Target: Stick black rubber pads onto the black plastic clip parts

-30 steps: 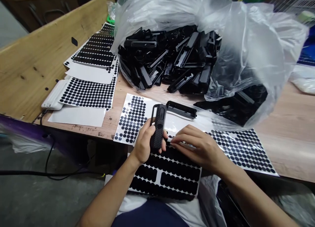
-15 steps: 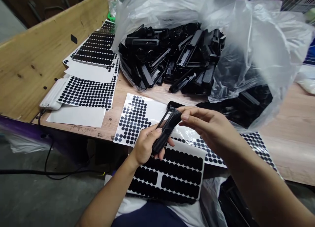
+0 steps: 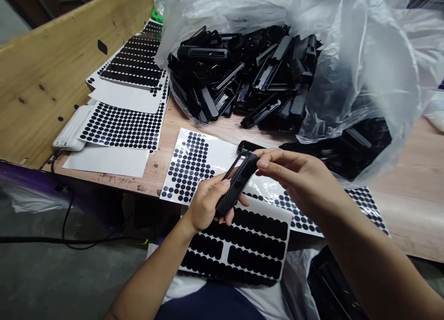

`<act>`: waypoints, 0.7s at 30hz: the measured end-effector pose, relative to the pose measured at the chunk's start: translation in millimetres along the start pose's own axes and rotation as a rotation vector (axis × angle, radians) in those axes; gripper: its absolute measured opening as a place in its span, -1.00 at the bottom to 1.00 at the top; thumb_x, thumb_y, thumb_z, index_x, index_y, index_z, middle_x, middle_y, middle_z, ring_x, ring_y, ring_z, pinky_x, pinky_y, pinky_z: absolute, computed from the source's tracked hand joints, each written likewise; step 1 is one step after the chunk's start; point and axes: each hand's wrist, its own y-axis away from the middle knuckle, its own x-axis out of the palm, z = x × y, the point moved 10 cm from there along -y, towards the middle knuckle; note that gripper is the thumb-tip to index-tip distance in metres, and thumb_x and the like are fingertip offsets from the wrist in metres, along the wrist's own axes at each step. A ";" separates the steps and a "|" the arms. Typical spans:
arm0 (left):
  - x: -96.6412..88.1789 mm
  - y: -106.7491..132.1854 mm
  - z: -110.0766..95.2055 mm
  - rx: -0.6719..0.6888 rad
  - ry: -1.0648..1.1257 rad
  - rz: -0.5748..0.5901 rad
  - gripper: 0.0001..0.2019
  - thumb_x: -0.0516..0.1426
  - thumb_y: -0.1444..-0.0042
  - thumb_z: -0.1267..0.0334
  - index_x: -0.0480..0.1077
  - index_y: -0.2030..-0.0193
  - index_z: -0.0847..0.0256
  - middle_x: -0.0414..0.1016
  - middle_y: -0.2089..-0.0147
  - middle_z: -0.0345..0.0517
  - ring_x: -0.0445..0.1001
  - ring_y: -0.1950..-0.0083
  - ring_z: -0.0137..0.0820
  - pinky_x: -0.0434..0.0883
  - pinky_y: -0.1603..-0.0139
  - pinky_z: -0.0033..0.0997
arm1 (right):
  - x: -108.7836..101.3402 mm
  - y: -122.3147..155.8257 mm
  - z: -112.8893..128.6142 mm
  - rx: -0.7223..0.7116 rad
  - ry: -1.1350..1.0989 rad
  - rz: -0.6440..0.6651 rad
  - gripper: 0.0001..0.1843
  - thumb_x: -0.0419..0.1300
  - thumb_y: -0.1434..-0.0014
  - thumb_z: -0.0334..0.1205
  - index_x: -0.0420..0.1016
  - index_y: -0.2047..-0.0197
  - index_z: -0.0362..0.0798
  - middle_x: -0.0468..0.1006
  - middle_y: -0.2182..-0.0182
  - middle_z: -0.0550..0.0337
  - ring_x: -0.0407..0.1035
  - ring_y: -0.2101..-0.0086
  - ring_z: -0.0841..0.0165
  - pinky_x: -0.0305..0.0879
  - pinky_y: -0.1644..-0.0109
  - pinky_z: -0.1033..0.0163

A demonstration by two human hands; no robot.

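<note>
My left hand (image 3: 207,204) is wrapped round the lower end of a slim black plastic part (image 3: 238,179) with a woven texture, held tilted up to the right. My right hand (image 3: 299,177) pinches its fingertips against the part's upper end; anything between those fingertips is too small to make out. Under both hands, on my lap, lies a sheet of black oval stickers (image 3: 243,246). A sheet of black round dot stickers (image 3: 189,165) lies on the table just behind the part.
A big clear plastic bag (image 3: 350,65) full of black plastic parts (image 3: 243,75) fills the table's back. More dot sticker sheets (image 3: 121,123) and a white power bank (image 3: 69,130) lie at the left by a wooden board (image 3: 45,70). A cable (image 3: 69,236) hangs below.
My right hand rose from the oval sticker sheet to the top end of the black part. The left hand tilted the part to the right.
</note>
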 end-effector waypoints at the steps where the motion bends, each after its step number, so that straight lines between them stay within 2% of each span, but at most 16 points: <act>1: 0.0 -0.1 0.0 -0.001 -0.002 -0.001 -0.44 0.08 -0.37 -0.04 0.36 -0.29 0.41 0.65 0.26 0.10 0.42 0.66 -0.50 0.21 0.74 -0.59 | -0.2 0.0 0.1 -0.002 0.012 -0.001 -0.61 0.53 0.07 0.16 0.64 0.42 0.02 0.66 0.12 0.09 0.49 0.13 0.16 0.42 -0.06 0.04; 13: -0.7 0.3 0.1 0.005 0.023 0.001 -0.46 0.07 -0.39 -0.02 0.37 -0.29 0.40 0.65 0.27 0.07 0.43 0.66 -0.51 0.20 0.75 -0.60 | -1.5 -0.3 1.7 -0.051 0.056 0.010 -0.70 0.49 -0.06 0.09 0.65 0.37 0.04 0.67 0.10 0.12 0.50 0.07 0.16 0.34 -0.18 0.02; 21: -1.1 -1.7 -1.5 0.018 0.026 -0.001 -0.47 0.09 -0.39 -0.04 0.39 -0.26 0.40 0.64 0.27 0.07 0.44 0.65 -0.52 0.21 0.74 -0.62 | -1.2 3.8 19.5 -0.149 0.191 -0.052 -0.68 0.46 -0.09 0.10 0.64 0.36 0.02 0.67 0.17 0.09 0.52 0.12 0.18 0.47 0.00 0.12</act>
